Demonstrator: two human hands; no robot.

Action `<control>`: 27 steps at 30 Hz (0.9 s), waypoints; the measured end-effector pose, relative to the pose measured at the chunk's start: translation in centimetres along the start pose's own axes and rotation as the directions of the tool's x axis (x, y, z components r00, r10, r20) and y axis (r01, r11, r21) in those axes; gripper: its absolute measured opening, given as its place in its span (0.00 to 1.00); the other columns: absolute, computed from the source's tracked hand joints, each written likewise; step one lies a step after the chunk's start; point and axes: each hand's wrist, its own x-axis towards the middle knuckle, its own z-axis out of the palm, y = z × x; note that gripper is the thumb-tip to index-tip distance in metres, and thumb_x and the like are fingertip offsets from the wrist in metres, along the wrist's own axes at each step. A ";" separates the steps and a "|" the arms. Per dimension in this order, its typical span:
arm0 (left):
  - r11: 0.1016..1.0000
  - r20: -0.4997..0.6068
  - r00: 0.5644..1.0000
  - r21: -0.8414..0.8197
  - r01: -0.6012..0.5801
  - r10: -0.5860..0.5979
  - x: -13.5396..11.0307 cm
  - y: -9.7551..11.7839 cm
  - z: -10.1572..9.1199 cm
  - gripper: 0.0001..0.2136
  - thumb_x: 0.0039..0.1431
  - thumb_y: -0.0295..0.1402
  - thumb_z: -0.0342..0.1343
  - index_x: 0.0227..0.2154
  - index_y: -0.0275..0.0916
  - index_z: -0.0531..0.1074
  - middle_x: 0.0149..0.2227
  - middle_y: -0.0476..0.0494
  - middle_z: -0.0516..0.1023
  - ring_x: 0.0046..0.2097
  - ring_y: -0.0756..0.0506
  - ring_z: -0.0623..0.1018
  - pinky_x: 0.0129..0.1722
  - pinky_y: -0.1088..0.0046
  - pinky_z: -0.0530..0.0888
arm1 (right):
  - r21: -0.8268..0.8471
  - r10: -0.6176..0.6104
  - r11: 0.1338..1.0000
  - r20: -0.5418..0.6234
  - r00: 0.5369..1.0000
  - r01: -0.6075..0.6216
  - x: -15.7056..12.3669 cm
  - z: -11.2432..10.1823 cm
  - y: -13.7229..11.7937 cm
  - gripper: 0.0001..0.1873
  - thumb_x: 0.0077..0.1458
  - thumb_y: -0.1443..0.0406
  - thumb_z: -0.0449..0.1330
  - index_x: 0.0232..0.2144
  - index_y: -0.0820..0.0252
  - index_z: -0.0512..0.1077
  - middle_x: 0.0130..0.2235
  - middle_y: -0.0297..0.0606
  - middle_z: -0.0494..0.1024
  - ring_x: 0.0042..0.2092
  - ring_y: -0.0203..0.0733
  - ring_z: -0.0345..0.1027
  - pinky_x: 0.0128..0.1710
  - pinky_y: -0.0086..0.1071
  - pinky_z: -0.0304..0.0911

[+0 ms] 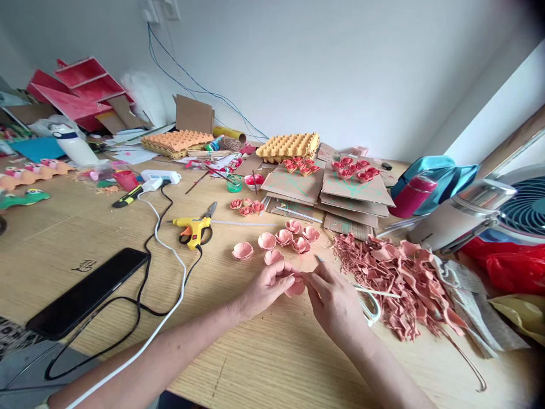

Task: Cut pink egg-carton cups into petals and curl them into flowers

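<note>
My left hand (269,284) and my right hand (334,298) meet above the table, thumbs and fingers pinched on a small pink egg-carton piece that is mostly hidden by the fingers. Just below the fingertips shows a pink petal cup (295,289); whether it is part of the held piece I cannot tell. Beyond my hands, several pink egg-carton flower cups (267,241) lie grouped on the wood. White-handled scissors (371,307) rest partly behind my right hand. To its right spreads a heap of pink carton scraps (400,278).
A yellow glue gun (191,230) lies left of the cups, near a black phone (89,289) and trailing cables. Red-painted flowers (355,169) sit on stacked cardboard (355,192). Behind are egg trays (288,146). A steel flask (464,213) stands at right.
</note>
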 end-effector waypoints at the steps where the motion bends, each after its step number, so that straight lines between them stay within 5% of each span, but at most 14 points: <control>1: 1.000 0.000 1.000 0.007 0.001 -0.001 0.0 0.0 0.0 0.12 0.63 0.40 0.54 0.40 0.36 0.72 0.39 0.44 0.74 0.43 0.46 0.73 0.45 0.69 0.70 | -0.011 -0.011 1.000 0.004 1.000 0.011 0.0 0.0 0.0 0.13 0.65 0.68 0.50 0.41 0.56 0.75 0.33 0.37 0.67 0.35 0.38 0.65 0.35 0.30 0.58; 11: 0.999 -0.013 0.999 0.016 -0.032 0.032 0.1 -0.2 -0.1 0.13 0.63 0.41 0.54 0.41 0.36 0.72 0.40 0.44 0.74 0.40 0.47 0.74 0.40 0.70 0.72 | 0.054 0.075 0.996 0.019 0.997 -0.076 0.1 -0.2 0.0 0.11 0.63 0.69 0.52 0.41 0.54 0.73 0.35 0.35 0.68 0.32 0.36 0.65 0.32 0.29 0.56; 21: 0.999 -0.004 1.000 -0.040 -0.007 0.006 0.1 -0.2 0.1 0.12 0.61 0.40 0.56 0.37 0.35 0.71 0.32 0.47 0.73 0.33 0.51 0.73 0.37 0.72 0.71 | 0.003 0.019 1.000 -0.017 1.000 -0.019 -0.1 0.1 0.2 0.12 0.64 0.70 0.50 0.39 0.56 0.74 0.35 0.38 0.69 0.38 0.39 0.69 0.35 0.29 0.59; 27: 0.998 -0.022 0.998 0.017 -0.056 0.057 0.1 0.0 0.2 0.10 0.63 0.38 0.55 0.39 0.36 0.71 0.37 0.45 0.73 0.38 0.49 0.74 0.39 0.72 0.71 | -0.005 0.013 1.000 -0.025 1.000 -0.013 0.2 -0.2 0.3 0.12 0.65 0.68 0.50 0.43 0.54 0.72 0.39 0.39 0.71 0.39 0.40 0.70 0.36 0.31 0.60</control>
